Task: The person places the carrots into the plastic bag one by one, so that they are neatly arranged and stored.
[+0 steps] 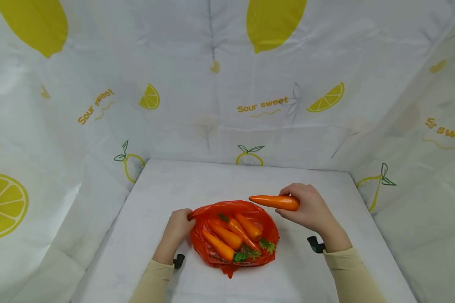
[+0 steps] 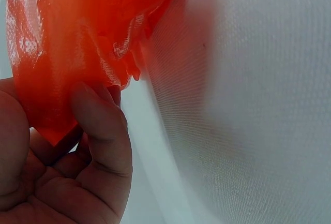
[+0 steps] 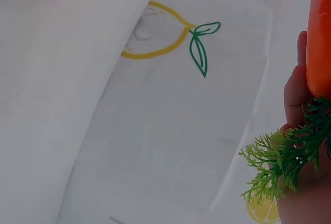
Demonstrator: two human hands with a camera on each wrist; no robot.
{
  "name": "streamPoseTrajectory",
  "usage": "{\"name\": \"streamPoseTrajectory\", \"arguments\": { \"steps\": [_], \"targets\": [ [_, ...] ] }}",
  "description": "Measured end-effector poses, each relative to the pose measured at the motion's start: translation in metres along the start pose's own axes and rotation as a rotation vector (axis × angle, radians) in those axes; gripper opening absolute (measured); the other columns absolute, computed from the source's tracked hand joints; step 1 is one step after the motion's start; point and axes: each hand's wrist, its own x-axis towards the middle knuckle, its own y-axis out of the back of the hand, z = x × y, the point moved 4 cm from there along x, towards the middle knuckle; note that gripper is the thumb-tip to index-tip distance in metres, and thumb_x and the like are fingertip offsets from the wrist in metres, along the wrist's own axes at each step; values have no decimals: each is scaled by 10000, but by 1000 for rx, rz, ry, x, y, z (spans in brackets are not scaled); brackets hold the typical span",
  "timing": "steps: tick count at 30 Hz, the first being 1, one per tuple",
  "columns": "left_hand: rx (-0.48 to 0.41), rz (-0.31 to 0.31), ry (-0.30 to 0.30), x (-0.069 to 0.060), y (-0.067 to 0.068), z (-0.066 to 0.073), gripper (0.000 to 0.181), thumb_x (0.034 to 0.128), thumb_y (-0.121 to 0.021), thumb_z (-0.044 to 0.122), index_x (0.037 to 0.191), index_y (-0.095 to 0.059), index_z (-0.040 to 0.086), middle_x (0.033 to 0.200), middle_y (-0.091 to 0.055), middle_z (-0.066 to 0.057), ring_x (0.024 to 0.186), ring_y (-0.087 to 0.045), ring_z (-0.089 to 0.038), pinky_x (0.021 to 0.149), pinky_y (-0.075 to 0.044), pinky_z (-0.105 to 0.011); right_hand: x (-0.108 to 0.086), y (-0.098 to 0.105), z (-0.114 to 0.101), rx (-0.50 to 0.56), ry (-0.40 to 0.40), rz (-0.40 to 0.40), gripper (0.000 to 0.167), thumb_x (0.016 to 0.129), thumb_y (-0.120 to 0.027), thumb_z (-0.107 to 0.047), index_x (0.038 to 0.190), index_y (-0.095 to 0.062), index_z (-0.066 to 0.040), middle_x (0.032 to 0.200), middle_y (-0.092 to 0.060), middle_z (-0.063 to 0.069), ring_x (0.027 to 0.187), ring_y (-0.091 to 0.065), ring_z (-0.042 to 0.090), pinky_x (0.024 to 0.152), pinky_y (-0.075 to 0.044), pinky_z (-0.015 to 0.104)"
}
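A red plastic bag (image 1: pixel 208 257) lies with its mouth spread wide on the white table, and several orange carrots (image 1: pixel 227 236) with green tops rest inside it. My left hand (image 1: pixel 179 226) pinches the bag's left rim; the left wrist view shows the red film (image 2: pixel 57 89) between thumb and fingers. Above the table, to the right of the bag, my right hand (image 1: pixel 306 206) grips another carrot (image 1: pixel 274 202) by its thick end. Its tip points left, over the bag's far right rim. In the right wrist view the leafy green top (image 3: pixel 282 157) hangs by my palm.
White sheets with lemon prints (image 1: pixel 220 118) stand as walls behind and on both sides of the table (image 1: pixel 182 181). Dark wrist-camera mounts (image 1: pixel 316 245) sit on both wrists.
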Motion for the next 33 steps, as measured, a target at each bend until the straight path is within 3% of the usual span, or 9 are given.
{"name": "streamPoseTrajectory", "arguments": {
  "steps": [10, 20, 33],
  "targets": [
    [3, 10, 3, 0, 1, 0, 127, 1002, -724, 73, 1087, -808, 33, 965, -770, -74, 813, -627, -212, 827, -643, -403, 18, -35, -29, 56, 15, -35, 324, 847, -972, -285, 1084, -752, -278, 1015, -714, -144, 873, -602, 77, 865, -506, 385],
    [3, 19, -17, -1, 3, 1, 101, 992, -726, 61, 1052, -803, 36, 930, -758, -64, 796, -623, -205, 803, -635, -398, 26, -78, -52, 20, 93, -54, 332, 834, -976, -309, 1078, -759, -250, 1011, -734, -143, 858, -593, 46, 837, -501, 353],
    [4, 13, -27, 0, 2, 1, 91, 995, -725, 65, 1041, -797, 32, 905, -742, -63, 774, -608, -204, 762, -601, -368, 26, -122, -70, 127, -48, -209, 289, 882, -942, -320, 1058, -715, -289, 976, -646, -178, 849, -596, 71, 768, -581, 257]
  ]
}}
